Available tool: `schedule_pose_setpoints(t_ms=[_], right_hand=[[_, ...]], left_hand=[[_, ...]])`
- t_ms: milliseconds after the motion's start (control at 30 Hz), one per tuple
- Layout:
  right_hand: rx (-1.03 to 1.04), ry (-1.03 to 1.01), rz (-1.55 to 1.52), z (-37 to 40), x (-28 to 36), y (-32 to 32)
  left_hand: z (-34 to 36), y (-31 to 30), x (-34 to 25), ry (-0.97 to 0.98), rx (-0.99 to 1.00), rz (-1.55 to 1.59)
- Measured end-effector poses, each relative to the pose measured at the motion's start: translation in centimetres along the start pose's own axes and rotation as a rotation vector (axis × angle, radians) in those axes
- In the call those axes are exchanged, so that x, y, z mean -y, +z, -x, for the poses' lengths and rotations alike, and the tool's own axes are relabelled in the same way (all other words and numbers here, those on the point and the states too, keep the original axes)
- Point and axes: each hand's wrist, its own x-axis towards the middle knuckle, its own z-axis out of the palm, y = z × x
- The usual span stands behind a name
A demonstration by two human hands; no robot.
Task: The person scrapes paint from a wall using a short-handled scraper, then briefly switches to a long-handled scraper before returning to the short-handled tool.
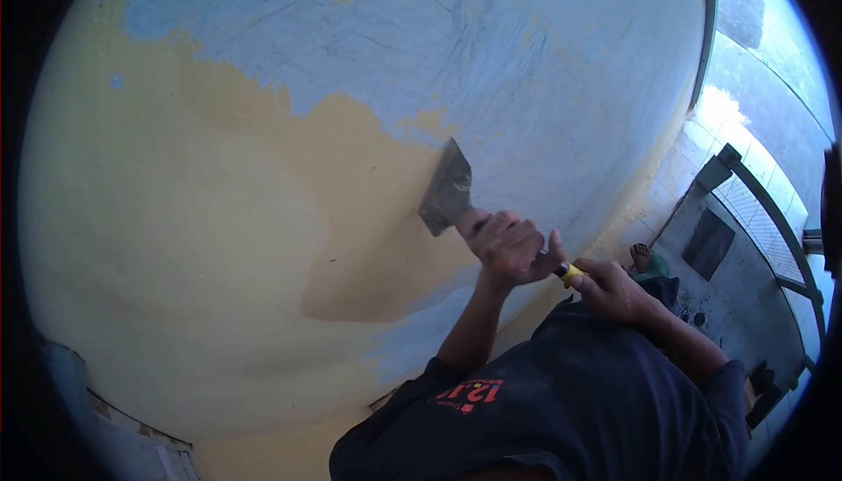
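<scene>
A broad metal scraper [450,190] lies with its blade against the wall, at the border between yellow paint [254,192] and a pale blue-grey scraped area [491,51]. Closed round the scraper's neck, just behind the blade, is my left hand [513,246]. My right hand [614,290] grips the yellow and black handle end [572,272], lower and to the right. Ragged flecks of yellow remain within the blue-grey area near the blade.
At the right are a dark metal-framed rack [767,200] and a grey floor with a dark square [709,246]. My bare foot [641,256] shows below the wall. A dark edge strip [707,34] borders the wall's right side.
</scene>
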Motion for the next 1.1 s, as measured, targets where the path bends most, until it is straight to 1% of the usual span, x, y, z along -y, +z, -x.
schedule_pose_setpoints(t_ms=[100, 200, 267, 333, 400, 467, 533, 567, 633, 700, 733, 800, 833, 867, 933, 1000, 1033, 1100], right_hand=[[0.054, 0.014, -0.039, 0.5, 1.0, 0.5], [0.022, -0.003, -0.033, 0.4, 0.5, 0.6], [-0.002, -0.025, 0.000, 0.5, 0.5, 0.3], [0.061, 0.036, 0.003, 0.1, 1.8, 0.2], [0.080, 0.035, -0.021, 0.4, 2.1, 0.1], [0.073, 0.015, -0.042, 0.2, 2.0, 0.3], [-0.017, -0.047, 0.028, 0.5, 0.7, 0.2], [-0.020, -0.045, 0.030, 0.5, 0.6, 0.1], [0.034, -0.012, 0.014, 0.1, 1.6, -0.1], [0.060, -0.013, 0.011, -0.2, 2.8, 0.0], [0.068, -0.028, 0.011, -0.5, 3.4, -0.1], [0.055, -0.017, 0.002, 0.4, 3.1, -0.1], [0.030, 0.003, -0.008, 0.7, 2.9, -0.2], [0.020, -0.001, -0.008, 0.7, 2.7, -0.3], [0.043, 0.011, -0.006, 0.8, 2.4, -0.4], [0.066, 0.031, -0.043, 0.5, 3.0, -0.1], [0.086, 0.040, -0.074, 0.3, 3.3, 0.0], [0.082, 0.021, -0.065, 0.5, 2.8, 0.2]], left_hand=[[-1.1, -1.4, 0.4, 0.046, -0.043, -0.004], [-0.3, -1.2, 0.1, 0.012, 0.001, -0.014], [-0.5, -1.0, 0.3, 0.024, -0.017, -0.013], [-0.8, -1.4, 0.5, 0.022, -0.026, -0.019], [-1.6, -2.3, 0.9, 0.057, -0.030, -0.029], [-0.9, -2.0, 0.3, 0.043, -0.017, -0.030], [-0.9, -1.4, 0.2, 0.028, -0.005, -0.013], [-0.9, -1.3, 0.1, 0.015, -0.011, -0.019], [-1.5, -1.4, 0.2, -0.010, -0.010, -0.027], [-2.8, -2.3, 1.0, 0.050, -0.082, -0.072], [-3.0, -2.7, 1.0, 0.048, -0.084, -0.084], [-3.2, -3.0, 0.6, 0.032, -0.021, -0.071], [-2.8, -2.7, 0.4, 0.043, -0.023, -0.070], [-2.0, -2.0, 0.0, 0.010, -0.017, -0.046], [-1.9, -1.7, 0.0, -0.032, -0.009, -0.019], [-2.3, -2.2, 0.4, 0.010, 0.038, -0.062], [-2.4, -2.4, 0.4, 0.000, 0.040, -0.066], [-2.8, -2.5, 0.6, 0.026, 0.000, -0.036]])
